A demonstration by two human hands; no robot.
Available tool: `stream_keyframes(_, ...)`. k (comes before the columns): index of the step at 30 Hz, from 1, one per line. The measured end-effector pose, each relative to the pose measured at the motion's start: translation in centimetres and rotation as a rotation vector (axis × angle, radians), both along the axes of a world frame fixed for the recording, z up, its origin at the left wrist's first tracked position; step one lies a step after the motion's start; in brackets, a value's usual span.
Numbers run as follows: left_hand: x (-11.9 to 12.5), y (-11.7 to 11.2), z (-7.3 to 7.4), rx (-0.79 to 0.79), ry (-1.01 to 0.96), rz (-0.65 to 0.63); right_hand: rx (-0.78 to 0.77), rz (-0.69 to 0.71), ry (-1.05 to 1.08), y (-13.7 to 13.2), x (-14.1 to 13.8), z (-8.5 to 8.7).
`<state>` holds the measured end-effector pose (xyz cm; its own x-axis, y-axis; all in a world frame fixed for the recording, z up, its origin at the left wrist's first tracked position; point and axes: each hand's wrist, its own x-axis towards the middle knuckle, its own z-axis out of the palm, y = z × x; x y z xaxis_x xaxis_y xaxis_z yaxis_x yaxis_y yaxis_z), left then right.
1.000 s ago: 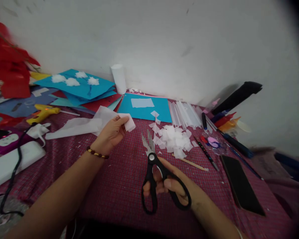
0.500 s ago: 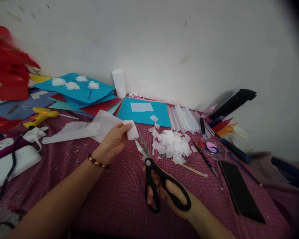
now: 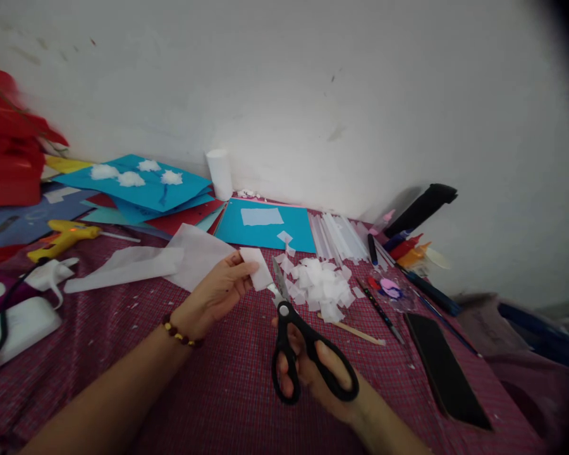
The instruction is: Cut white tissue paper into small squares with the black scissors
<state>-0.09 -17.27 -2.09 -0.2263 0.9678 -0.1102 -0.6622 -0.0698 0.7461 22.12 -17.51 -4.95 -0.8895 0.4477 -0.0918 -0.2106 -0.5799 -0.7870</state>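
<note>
Red material (image 3: 10,148) cut off at left edge, right fingers (image 3: 283,369) partly hidden behind scissors (image 3: 283,309)

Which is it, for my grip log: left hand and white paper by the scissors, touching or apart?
Touching: the head view shows the left hand pinching the white paper, thumb uppermost.

Scissor handles (image 3: 306,330) black; paper scraps (image 3: 320,284) white; tablecloth (image 3: 218,385) checked maroon; glue gun (image 3: 71,236) yellow.

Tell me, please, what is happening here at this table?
A person's left hand pinches a small piece of white paper. The right hand holds black-handled scissors, their blades parted at the edge of that paper. A loose pile of small white pieces lies on the checked cloth, to the right of the blades. Farther back lies a blue sheet with a white rectangle on it.
</note>
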Motion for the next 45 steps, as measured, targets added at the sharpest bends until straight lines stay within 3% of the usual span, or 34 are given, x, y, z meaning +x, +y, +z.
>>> stream_keyframes(7, 0.6, -0.2, -0.2, -0.007, 0.043, -0.061, -0.064, -0.023, 0.015, 0.0, -0.1, 0.0)
stream_keyframes(13, 0.3, -0.1, -0.9, -0.001, 0.053, -0.112, -0.009, -0.135, -0.072, -0.3, 0.1, -0.3)
stream_keyframes(16, 0.0, -0.2, -0.6, -0.031, 0.062, -0.119, -0.013, -0.104, -0.064, -0.4, 0.2, -0.1)
stream_keyframes(21, -0.1, -0.4, -0.4, -0.013, 0.102, -0.176, -0.151, -0.006, -0.006, -0.3, 0.0, -0.2)
stream_keyframes(29, 1.5, -0.8, -0.6, 0.096, 0.131, -0.309, -0.145, -0.035, 0.033, 0.2, 0.0, -0.7)
stream_keyframes(37, 1.5, -0.7, -0.6, 0.102, 0.069, -0.294, -0.089, -0.048, 0.042, 0.0, 0.0, -0.4)
stream_keyframes(45, 1.5, -0.5, -0.2, 0.019, 0.074, -0.133, -0.038, -0.035, 0.016, -0.2, 0.2, -0.9)
